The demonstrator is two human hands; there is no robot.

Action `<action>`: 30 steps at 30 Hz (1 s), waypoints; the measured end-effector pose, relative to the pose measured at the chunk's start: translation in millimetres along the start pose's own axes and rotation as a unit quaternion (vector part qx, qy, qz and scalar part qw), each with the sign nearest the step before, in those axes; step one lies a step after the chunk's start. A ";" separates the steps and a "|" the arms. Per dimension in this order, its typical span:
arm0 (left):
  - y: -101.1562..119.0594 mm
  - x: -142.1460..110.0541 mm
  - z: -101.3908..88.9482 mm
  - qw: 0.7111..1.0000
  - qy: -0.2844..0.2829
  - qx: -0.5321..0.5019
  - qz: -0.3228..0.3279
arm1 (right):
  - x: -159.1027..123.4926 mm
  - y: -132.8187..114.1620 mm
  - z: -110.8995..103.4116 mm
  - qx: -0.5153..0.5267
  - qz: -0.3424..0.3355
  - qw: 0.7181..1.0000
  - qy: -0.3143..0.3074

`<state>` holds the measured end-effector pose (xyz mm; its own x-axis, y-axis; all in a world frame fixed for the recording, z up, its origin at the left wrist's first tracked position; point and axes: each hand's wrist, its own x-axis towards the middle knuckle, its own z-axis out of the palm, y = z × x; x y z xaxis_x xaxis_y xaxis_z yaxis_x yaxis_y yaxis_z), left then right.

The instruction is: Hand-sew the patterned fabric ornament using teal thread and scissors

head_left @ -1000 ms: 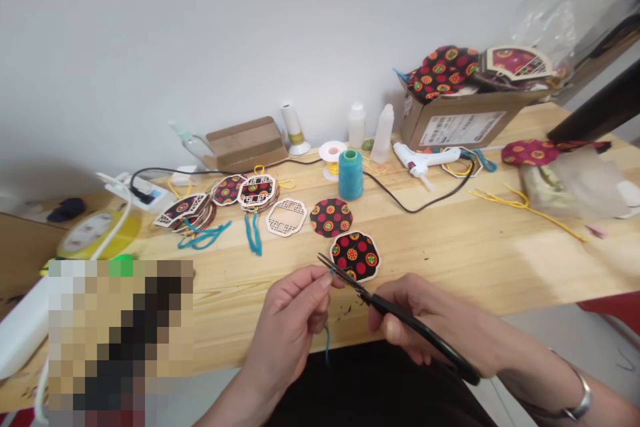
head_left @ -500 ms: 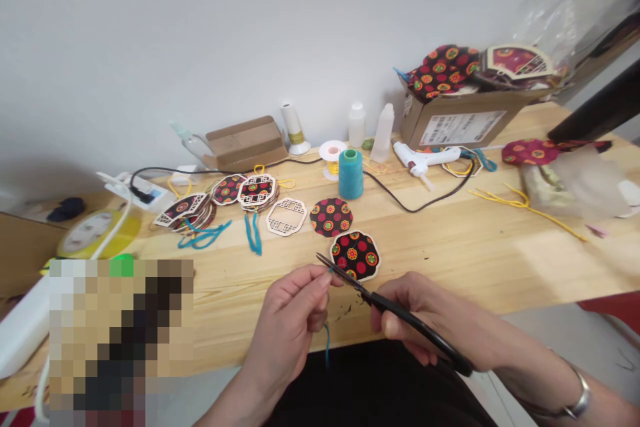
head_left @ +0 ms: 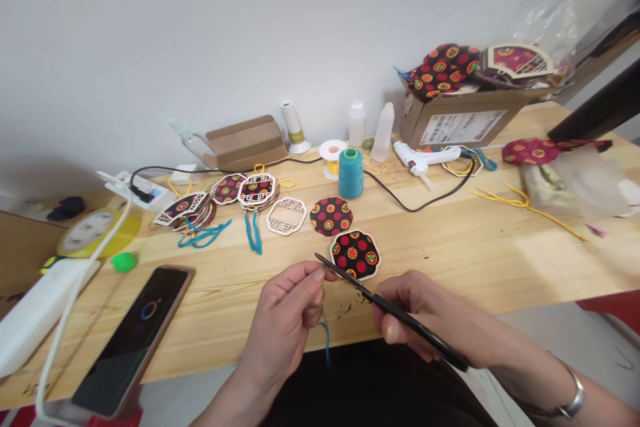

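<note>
My left hand [head_left: 293, 303] is closed in a pinch on a blue cord [head_left: 327, 340], whose loose end hangs below the fingers past the table's front edge. My right hand [head_left: 420, 317] grips black scissors [head_left: 363, 291]. Their blades point up and left, with the tips right by my left fingertips; the blades look closed or nearly so. Just beyond the blades lies a scalloped wooden piece backed with black floral fabric [head_left: 355, 254]. A cut piece of the same fabric [head_left: 331, 216] and a bare wooden lattice frame [head_left: 287, 217] lie behind it.
A teal thread cone [head_left: 351, 175] and a white glue gun [head_left: 425, 157] stand farther back. Finished-looking ornaments [head_left: 257, 191] with blue cords lie left. A phone [head_left: 135, 340] rests at front left. A cardboard box [head_left: 463, 120] holds fabric at back right. Yellow cords [head_left: 525, 203] lie right.
My left hand has shifted slightly left, and the scissors have closed a little at its fingertips. The phone at front left, pixelated before, now shows plainly.
</note>
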<state>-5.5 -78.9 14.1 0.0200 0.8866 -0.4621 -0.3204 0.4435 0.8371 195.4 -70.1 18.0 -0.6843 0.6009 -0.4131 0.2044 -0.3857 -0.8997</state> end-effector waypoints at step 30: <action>6.9 5.1 1.4 0.994 -0.031 -0.090 -0.054 | -84.4 38.2 -99.2 -0.623 0.161 0.658 0.390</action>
<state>-6.2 -71.2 17.9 0.1207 0.8444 -0.5219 -0.4775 0.5103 0.7152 330.4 -66.1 4.5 0.0036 0.9927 -0.1208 0.9993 0.0009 0.0370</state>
